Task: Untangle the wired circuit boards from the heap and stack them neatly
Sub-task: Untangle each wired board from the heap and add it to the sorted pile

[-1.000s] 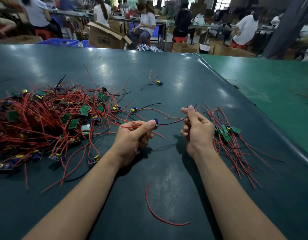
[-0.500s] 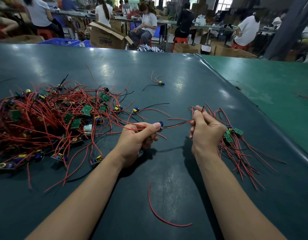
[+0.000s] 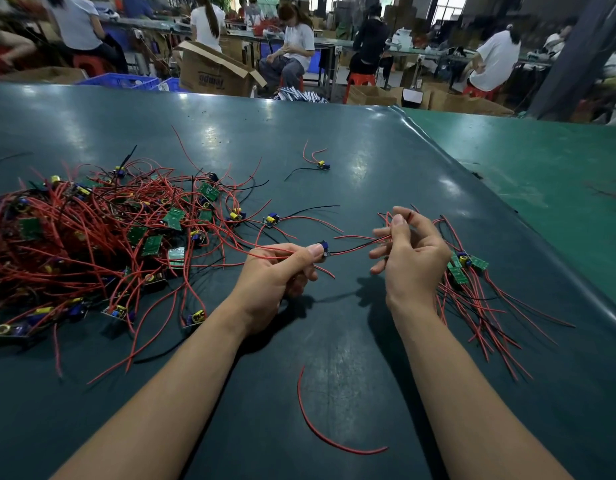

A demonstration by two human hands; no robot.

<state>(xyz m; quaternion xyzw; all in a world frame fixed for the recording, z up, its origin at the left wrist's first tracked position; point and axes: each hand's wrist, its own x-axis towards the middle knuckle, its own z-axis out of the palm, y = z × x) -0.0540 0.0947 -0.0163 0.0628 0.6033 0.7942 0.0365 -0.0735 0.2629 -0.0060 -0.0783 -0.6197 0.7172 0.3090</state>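
A tangled heap point(image 3: 92, 237) of small green circuit boards with red and black wires covers the left of the dark table. My left hand point(image 3: 275, 278) pinches one wired board point(image 3: 323, 249) between thumb and forefinger, with red wires trailing back toward the heap. My right hand point(image 3: 408, 251) pinches that board's red and black wire ends between thumb and forefinger, its other fingers spread. Just right of that hand lies a small stack of sorted boards point(image 3: 464, 268), their wires fanned toward me.
A loose red wire point(image 3: 320, 431) curls on the table between my forearms. A single wired board point(image 3: 320, 164) lies apart farther back. A seam point(image 3: 507, 216) runs diagonally to a greener table surface at right. Seated people, cardboard boxes and blue crates sit beyond the far edge.
My right hand has slid rightward along the wires to their ends and its lower fingers have spread. My left hand keeps its hold on the board.
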